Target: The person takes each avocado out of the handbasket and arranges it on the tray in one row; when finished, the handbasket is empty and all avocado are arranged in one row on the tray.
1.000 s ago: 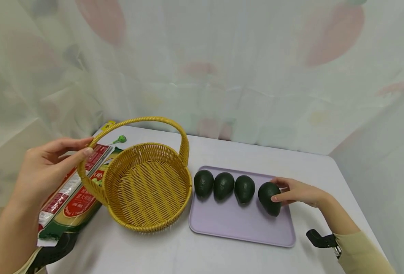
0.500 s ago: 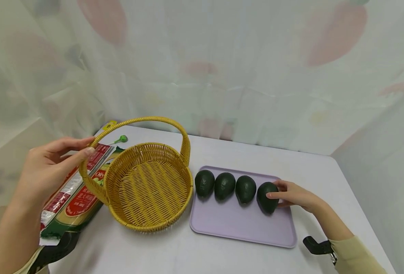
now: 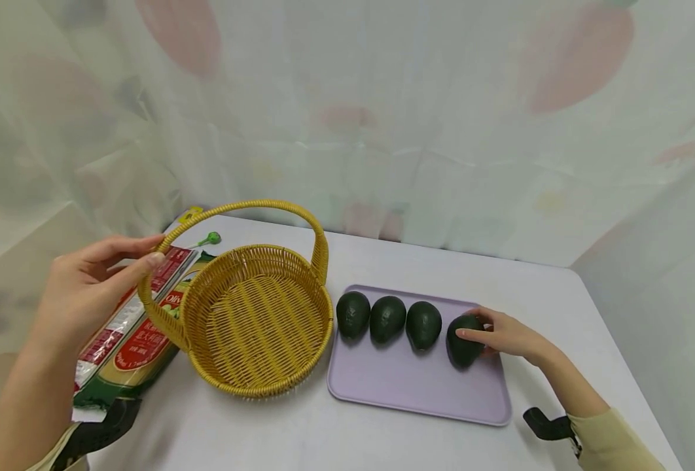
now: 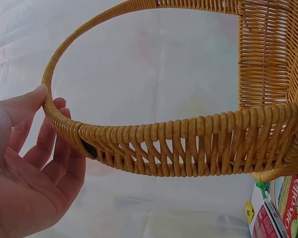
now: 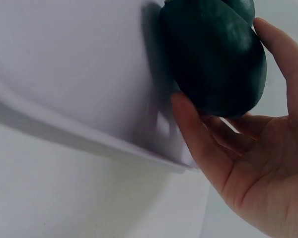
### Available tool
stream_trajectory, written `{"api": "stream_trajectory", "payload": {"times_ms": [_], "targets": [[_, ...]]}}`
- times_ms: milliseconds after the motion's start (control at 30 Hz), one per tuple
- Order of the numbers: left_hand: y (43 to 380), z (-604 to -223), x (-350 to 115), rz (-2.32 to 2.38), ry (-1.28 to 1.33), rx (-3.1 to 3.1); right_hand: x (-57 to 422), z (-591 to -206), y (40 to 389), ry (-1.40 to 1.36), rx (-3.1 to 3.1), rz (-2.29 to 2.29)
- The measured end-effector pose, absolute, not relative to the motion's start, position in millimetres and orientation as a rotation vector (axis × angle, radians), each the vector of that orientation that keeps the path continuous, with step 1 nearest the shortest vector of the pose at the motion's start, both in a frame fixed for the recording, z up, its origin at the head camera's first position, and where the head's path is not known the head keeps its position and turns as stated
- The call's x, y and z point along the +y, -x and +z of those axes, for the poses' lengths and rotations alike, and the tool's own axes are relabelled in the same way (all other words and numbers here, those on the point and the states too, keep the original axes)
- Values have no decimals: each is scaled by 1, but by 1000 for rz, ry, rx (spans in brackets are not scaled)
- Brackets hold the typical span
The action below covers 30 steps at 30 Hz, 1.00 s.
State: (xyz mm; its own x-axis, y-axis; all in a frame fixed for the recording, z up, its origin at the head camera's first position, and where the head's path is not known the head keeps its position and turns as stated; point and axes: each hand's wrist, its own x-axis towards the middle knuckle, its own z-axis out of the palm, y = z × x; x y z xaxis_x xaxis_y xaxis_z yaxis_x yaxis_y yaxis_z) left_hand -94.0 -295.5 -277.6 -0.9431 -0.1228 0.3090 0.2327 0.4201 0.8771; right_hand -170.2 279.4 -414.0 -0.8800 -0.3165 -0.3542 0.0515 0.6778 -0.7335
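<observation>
My left hand (image 3: 91, 284) pinches the side of the tall handle of a yellow woven basket (image 3: 256, 386) between thumb and fingers. In the left wrist view the thumb presses the handle (image 4: 62, 121) from one side, and the fingers lie behind it. My right hand (image 3: 509, 337) holds a dark green avocado (image 3: 462, 350) at the right end of a light purple tray (image 3: 406, 386). In the right wrist view, thumb and fingers lie around this avocado (image 5: 216, 59). Three more avocados (image 3: 387, 320) sit in a row along the tray's back, left of the held one.
Left of the basket lie red-and-silver packaging (image 3: 108, 340) and a green-and-gold package (image 3: 141, 353), partly behind the handle. A small green-headed item (image 3: 212, 238) and a yellow one (image 3: 190, 214) are behind them. A patterned curtain (image 3: 383, 131) hangs at the table's back edge.
My right hand has shifted slightly left around the avocado, its thumb now further across the top. The avocado is less slanted than a second ago. Left hand and basket stay nearly still.
</observation>
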Motion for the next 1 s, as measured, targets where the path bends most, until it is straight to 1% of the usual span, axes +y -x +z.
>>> {"api": "stream_trajectory", "payload": {"times_ms": [367, 1000], "targets": [[93, -280, -294, -1616, 192, -2237, 277, -407, 164, 294, 2626, -889], [88, -279, -291, -1365, 139, -2364, 278, -407, 157, 377, 2749, -830]]}}
